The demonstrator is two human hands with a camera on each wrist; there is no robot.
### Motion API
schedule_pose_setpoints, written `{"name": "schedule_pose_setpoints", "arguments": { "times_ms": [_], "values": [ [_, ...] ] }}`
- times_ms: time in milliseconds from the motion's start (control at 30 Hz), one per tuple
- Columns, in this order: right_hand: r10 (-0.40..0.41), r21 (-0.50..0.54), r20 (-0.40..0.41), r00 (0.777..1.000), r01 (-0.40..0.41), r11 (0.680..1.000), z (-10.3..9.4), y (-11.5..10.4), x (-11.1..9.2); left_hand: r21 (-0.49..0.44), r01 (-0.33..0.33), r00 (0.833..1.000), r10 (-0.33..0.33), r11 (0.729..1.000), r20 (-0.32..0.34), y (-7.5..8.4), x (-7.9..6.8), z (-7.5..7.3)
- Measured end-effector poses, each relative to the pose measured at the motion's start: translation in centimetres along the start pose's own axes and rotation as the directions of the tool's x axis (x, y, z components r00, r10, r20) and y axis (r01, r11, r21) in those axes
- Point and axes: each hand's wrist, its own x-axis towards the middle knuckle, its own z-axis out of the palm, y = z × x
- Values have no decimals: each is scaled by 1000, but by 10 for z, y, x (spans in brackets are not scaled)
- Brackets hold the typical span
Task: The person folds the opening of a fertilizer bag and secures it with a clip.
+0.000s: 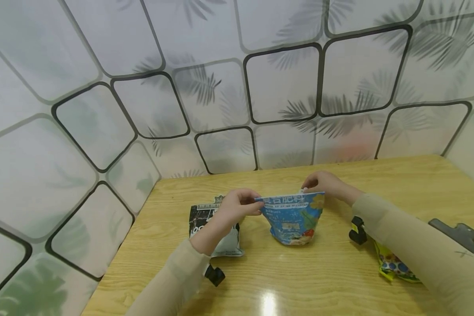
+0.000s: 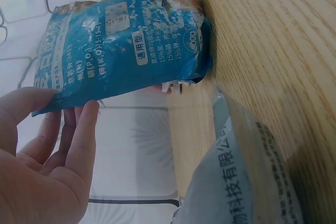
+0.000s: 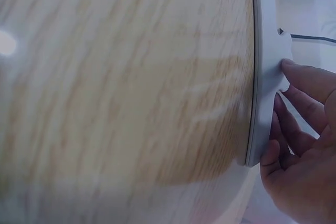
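Note:
A blue fertilizer bag (image 1: 291, 219) stands upright at the middle of the table, its printed front toward me. My left hand (image 1: 237, 206) pinches its top left corner. In the left wrist view, the thumb of that hand (image 2: 50, 150) lies on the bag's (image 2: 126, 45) front face and the fingers are behind. Beyond the bag's top right corner, my right hand (image 1: 327, 184) holds a white clip (image 1: 303, 191), mostly hidden by the bag. From the right wrist, it appears as a long pale bar (image 3: 266, 72), its tab between thumb and fingers (image 3: 299, 124).
A black-and-grey bag (image 1: 227, 245) lies left of the blue one, partly under my left forearm. At the right, a yellow patterned bag (image 1: 395, 263) is partly covered by my right sleeve, with a grey clip (image 1: 460, 235) beyond it. A patterned wall (image 1: 284, 83) borders the wooden table (image 1: 320, 285).

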Motion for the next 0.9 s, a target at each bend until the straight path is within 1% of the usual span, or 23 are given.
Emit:
{"name": "schedule_pose_setpoints", "arguments": {
  "times_ms": [267,400,667,900],
  "values": [
    [5,12,-20,1000,-5,1000,0,3,-2,4,-9,1000,9,1000,-1,-1,0,0],
    [8,20,-30,1000,-8,1000,-1,3,-3,-1,-2,1000,2,1000,-3,-1,0,1],
    [10,28,-14,1000,-9,1000,-4,5,-3,-9,3,1000,-3,1000,-7,-1,0,0],
    [7,72,8,1000,-8,997,-5,7,-6,-10,-2,1000,2,1000,-3,-1,-1,0]
  ]
}}
